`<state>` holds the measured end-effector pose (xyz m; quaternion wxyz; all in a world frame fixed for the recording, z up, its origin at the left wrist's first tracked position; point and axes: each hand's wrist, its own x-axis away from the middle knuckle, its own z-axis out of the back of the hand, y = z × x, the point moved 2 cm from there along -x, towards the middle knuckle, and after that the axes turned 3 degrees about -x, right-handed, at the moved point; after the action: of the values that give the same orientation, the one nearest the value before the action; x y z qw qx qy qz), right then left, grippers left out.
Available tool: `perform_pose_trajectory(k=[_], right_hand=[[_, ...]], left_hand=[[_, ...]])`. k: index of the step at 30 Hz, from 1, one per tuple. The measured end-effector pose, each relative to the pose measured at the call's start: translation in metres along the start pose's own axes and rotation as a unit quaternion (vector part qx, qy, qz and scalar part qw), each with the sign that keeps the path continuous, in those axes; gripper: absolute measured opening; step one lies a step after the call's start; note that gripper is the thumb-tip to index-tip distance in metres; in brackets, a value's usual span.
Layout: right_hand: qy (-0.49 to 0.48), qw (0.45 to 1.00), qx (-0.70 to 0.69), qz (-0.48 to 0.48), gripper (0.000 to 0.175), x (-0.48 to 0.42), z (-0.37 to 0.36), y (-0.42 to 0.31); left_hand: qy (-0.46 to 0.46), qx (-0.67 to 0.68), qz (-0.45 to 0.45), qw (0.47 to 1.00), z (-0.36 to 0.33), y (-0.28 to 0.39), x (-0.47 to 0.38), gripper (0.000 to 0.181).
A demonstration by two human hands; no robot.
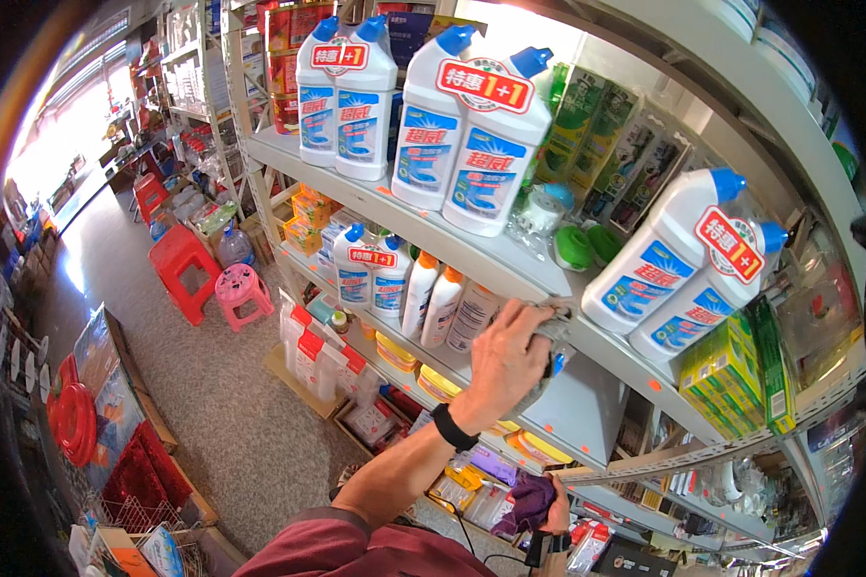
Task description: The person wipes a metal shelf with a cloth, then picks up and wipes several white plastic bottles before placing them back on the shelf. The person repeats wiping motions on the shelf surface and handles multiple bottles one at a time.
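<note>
My left hand (505,357), with a black wristband, is closed around a grey cloth (554,326) against the front edge of the upper metal shelf (494,267). Lower down, my right hand (559,508) grips a bunched purple cloth (527,501). Paired white cleaner bottles with blue caps (487,144) stand on the upper shelf left of the grey cloth, and another pair (682,267) leans to its right. Green round items (572,249) lie behind the edge. Under my left hand, white bottles with orange caps (444,306) stand on the lower shelf, partly hidden by it.
Green and yellow boxes (725,382) sit at the upper shelf's right end. Yellow-lidded containers (397,353) fill a lower level, with boxed packets (375,425) near the floor. A red plastic stool (184,267) and a pink stool (244,296) stand in the aisle at left.
</note>
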<state>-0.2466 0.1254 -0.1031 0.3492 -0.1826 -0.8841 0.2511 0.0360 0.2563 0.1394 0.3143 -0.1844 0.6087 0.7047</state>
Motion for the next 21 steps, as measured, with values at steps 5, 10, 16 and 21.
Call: perform_pose_trajectory(k=[5,10,16,21], right_hand=[[-0.023,1.000,-0.005,0.018,0.029,-0.007,-0.001,0.005],[0.024,1.000,0.009,0.006,0.034,-0.024,-0.019,0.019],[0.011,0.999,0.049,0.000,0.037,-0.041,-0.049,0.039],[0.039,0.996,0.075,0.009,0.038,-0.051,-0.061,0.053]], left_hand=[[0.093,0.019,-0.049,0.994,0.039,-0.046,-0.029,0.028],[0.099,0.057,0.031,0.993,0.085,-0.090,-0.056,0.023],[0.104,0.122,0.094,0.983,0.126,-0.114,-0.084,0.021],[0.089,0.208,0.149,0.963,0.142,-0.128,-0.099,0.022]])
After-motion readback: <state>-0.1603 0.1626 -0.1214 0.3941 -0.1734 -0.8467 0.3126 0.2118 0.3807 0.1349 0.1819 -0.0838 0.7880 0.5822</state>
